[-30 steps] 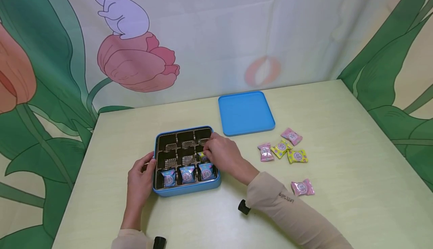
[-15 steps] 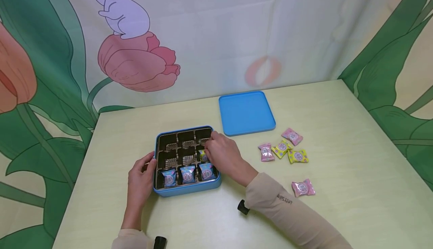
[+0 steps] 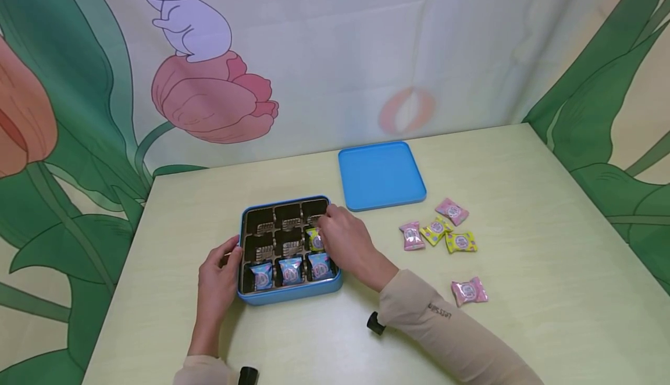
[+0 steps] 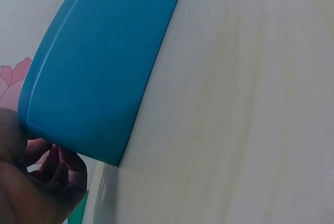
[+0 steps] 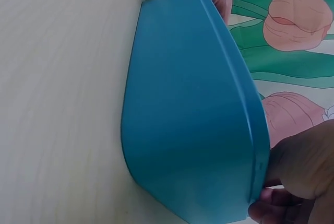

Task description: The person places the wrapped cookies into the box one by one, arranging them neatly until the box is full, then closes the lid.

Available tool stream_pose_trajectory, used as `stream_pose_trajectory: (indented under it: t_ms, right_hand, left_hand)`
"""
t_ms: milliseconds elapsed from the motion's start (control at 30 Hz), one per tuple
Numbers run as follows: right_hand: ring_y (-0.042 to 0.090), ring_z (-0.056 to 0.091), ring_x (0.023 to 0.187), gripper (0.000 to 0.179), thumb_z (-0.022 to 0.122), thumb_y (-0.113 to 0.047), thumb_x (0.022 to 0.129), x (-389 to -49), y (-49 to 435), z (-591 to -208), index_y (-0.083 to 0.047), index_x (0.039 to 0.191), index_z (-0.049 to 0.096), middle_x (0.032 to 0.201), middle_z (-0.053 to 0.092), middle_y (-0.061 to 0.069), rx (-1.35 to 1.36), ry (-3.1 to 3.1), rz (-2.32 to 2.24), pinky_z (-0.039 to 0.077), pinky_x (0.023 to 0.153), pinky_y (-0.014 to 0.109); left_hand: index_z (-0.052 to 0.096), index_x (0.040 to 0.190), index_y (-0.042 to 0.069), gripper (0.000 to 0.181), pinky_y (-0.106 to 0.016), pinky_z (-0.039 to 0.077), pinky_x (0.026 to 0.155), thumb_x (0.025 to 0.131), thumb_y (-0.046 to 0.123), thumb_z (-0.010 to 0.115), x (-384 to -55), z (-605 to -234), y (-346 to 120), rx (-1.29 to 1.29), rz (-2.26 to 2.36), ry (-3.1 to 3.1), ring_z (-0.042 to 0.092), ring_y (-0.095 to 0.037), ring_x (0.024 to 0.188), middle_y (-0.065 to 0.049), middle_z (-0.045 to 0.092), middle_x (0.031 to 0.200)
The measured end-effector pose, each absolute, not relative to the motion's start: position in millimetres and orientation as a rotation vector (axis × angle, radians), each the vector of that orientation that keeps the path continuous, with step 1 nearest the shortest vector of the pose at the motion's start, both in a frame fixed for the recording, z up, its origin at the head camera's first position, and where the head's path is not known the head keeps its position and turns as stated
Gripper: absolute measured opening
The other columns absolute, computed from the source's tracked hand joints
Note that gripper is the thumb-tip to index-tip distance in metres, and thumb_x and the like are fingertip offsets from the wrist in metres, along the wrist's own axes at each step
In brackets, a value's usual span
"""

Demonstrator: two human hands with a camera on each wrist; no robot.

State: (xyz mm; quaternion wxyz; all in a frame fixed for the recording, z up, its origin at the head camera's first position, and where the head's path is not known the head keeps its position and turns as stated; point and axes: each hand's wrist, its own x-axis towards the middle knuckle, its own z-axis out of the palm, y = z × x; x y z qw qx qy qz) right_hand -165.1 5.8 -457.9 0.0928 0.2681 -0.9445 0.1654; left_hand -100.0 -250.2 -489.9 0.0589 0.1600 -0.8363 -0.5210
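A blue tin box [image 3: 293, 298] with a dark divided tray stands on the table in the head view. My left hand [image 3: 218, 271] holds its left side, thumb at the rim and fingers bent against the wall; in the left wrist view these fingers [image 4: 73, 172] are curled below the corner. My right hand [image 3: 348, 239] reaches over the right rim into the middle-row right compartment. There it pinches a yellow wrapped candy [image 3: 314, 239], partly covered by the fingers. Three blue wrapped candies [image 3: 290, 270] fill the front row. The right wrist view shows the tin's outer wall [image 5: 188, 98], not the candy.
A blue lid [image 3: 382, 175] lies behind and right of the tin. Right of it are two yellow candies [image 3: 461, 241] and two pink candies [image 3: 412, 236] close together, with another pink candy [image 3: 469, 291] nearer. A printed cloth [image 3: 335, 53] hangs behind the table.
More of the yellow candy shows in its compartment as my right fingers shift slightly right. My left hand and the tin stay where they were.
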Motion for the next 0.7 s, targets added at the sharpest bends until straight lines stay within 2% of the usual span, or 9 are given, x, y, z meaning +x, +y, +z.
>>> stream_pose_trajectory:
  t_ms: [167,433,700]
  right_hand:
    - [0.02,0.062,0.08,0.011,0.07,-0.011,0.099,-164.7,9.3,-459.7,-0.006,0.103,0.079,0.093,0.063,0.007,0.763,-2.77,0.685,0.056,0.065,0.033]
    - [0.018,0.059,0.074,0.013,0.068,-0.007,0.097,-168.4,22.3,-458.0,-0.004,0.104,0.079,0.095,0.067,0.006,0.551,-2.721,1.072,0.048,0.061,0.029]
    - [0.023,0.063,0.084,0.017,0.072,-0.005,0.095,-172.7,40.6,-453.2,0.0,0.11,0.076,0.098,0.071,0.011,0.412,-2.682,1.324,0.054,0.075,0.035]
  left_hand:
    - [0.058,0.147,0.006,0.044,-0.009,0.041,0.077,0.109,0.029,0.054,-99.8,-489.9,-250.2,0.475,-1.574,-2.529,0.057,-0.024,0.113,-0.015,0.058,0.135]
    - [0.058,0.147,0.007,0.044,-0.009,0.041,0.077,0.109,0.029,0.054,-99.6,-489.2,-249.5,0.484,-1.581,-2.529,0.056,-0.022,0.112,-0.014,0.059,0.133]
    - [0.057,0.147,0.007,0.044,-0.009,0.042,0.075,0.109,0.03,0.054,-99.3,-488.0,-249.5,0.491,-1.587,-2.535,0.056,-0.021,0.11,-0.014,0.058,0.134]
